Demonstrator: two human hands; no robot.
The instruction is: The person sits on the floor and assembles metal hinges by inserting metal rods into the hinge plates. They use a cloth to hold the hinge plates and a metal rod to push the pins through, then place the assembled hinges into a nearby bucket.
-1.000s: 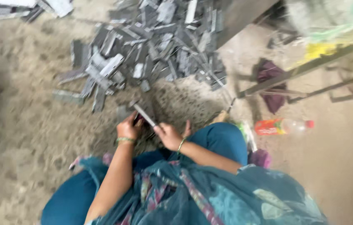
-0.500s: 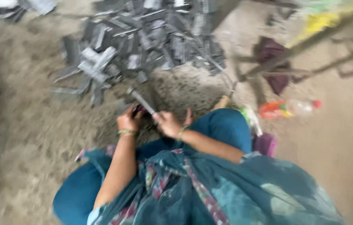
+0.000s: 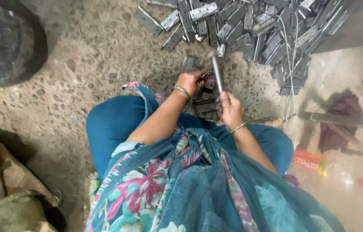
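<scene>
Right now we hold a narrow grey metal strip (image 3: 216, 71) in our right hand (image 3: 231, 109). Its long axis runs almost straight away from us, tilted a little to the left at the far end, and its near end disappears into our fist just above our knees. The far tip is blurred, so we cannot tell its exact shape. Our right hand is closed around the lower end of the strip, fingers curled, wrist bent slightly inward, with a thin green bangle (image 3: 237, 127) on the wrist.

Our left hand (image 3: 190, 81) sits just to the left of the strip, palm turned down, fingers curled over a small pink and dark item (image 3: 208, 79) that we cannot make out clearly; whether it grips that item firmly we cannot tell. The two hands are close together but not touching. Our left forearm comes up diagonally from the lower left, our right forearm from the lower right, both elbows bent over our blue trouser legs (image 3: 113, 124).

Beyond the hands, a heap of flat grey metal pieces (image 3: 241, 25) spreads across the speckled concrete floor (image 3: 95, 56). A few more pieces (image 3: 203, 107) lie on the floor between our hands and our lap. To the right lie a dark purple cloth (image 3: 340, 116) and a plastic bottle with an orange label (image 3: 319, 162).
</scene>
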